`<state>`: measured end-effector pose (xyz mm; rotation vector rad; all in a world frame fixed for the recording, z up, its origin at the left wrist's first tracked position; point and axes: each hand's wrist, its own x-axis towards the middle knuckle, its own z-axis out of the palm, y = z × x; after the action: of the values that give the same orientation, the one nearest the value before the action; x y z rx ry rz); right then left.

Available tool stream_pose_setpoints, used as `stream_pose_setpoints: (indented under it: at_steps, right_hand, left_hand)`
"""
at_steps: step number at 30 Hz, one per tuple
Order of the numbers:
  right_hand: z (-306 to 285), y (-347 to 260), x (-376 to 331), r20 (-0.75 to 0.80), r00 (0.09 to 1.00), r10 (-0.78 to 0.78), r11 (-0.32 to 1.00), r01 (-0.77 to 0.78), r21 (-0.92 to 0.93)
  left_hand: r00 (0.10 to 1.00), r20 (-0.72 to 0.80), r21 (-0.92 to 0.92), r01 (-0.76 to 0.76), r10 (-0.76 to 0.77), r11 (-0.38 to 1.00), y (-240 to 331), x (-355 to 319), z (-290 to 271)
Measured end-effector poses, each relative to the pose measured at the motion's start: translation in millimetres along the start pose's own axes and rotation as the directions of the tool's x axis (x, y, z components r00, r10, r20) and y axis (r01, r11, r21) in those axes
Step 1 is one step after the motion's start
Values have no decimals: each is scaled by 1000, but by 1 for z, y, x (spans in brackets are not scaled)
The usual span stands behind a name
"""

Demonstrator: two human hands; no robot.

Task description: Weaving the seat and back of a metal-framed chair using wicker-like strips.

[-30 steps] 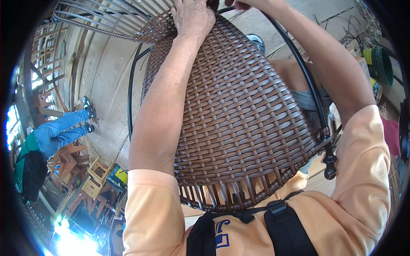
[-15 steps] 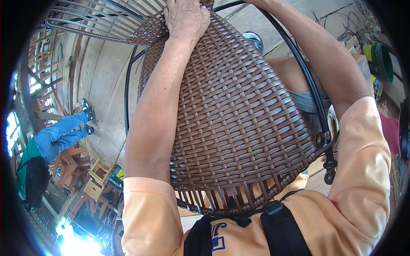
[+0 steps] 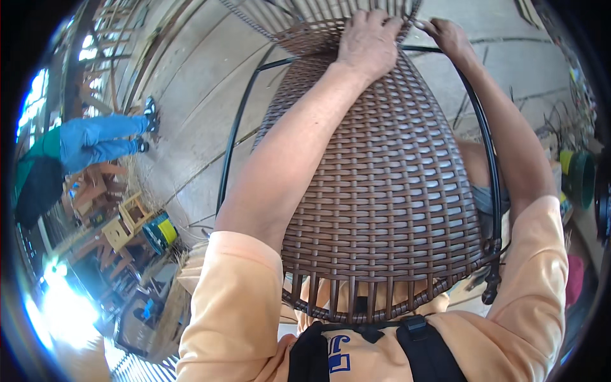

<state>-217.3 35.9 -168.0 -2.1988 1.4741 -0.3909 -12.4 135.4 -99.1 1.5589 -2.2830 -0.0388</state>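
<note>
A brown woven wicker chair [image 3: 382,184] on a black metal frame [image 3: 487,134] lies before me, its near end against my body. My left hand [image 3: 370,46] rests at the far narrow end of the weave, where the slatted part [image 3: 324,9] joins it. Its fingers curl over the wicker, tips hidden from view. Just right of it, at the edge of that joint, my right hand [image 3: 449,39] has thumb and forefinger pinched together. Whatever is between them is too small to make out. Open uprights [image 3: 334,296] line the chair's near rim.
A person in blue jeans [image 3: 108,134] is at the left. Below them are wooden pieces [image 3: 124,229] and a green container with a yellow label [image 3: 159,232]. Dark green buckets [image 3: 578,175] and loose strands [image 3: 560,127] lie at the right on the concrete floor [image 3: 197,108].
My view has shifted, so the chair appears farther right and lower. The right hand, mostly out of the picture before, now shows with fingers pinched. The left hand stays at the joint.
</note>
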Motion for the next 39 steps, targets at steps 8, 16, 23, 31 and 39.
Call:
stream_pose_setpoints:
  at_steps: [8,16,23,31,39]
  right_hand:
    - [-50,-29,-3,-274,921,-275,956,232,-180]
    - [-25,-155,27,27,810,-586,808,587,-53]
    - [43,-162,24,-38,775,-630,679,527,-511]
    - [22,-207,19,246,930,-274,807,361,-468]
    - [29,-204,20,169,946,-278,826,325,-460]
  left_hand:
    - [999,37,0,24,-24,1000,0,-2,2]
    - [970,242,237,-53,-6,970,-59,-28,-43]
    - [982,108,74,147,-154,986,-101,-51,-65]
    - [999,18,100,46,-48,994,-118,-55,-61]
    - [988,-3,48,156,-156,987,-108,-49,-73]
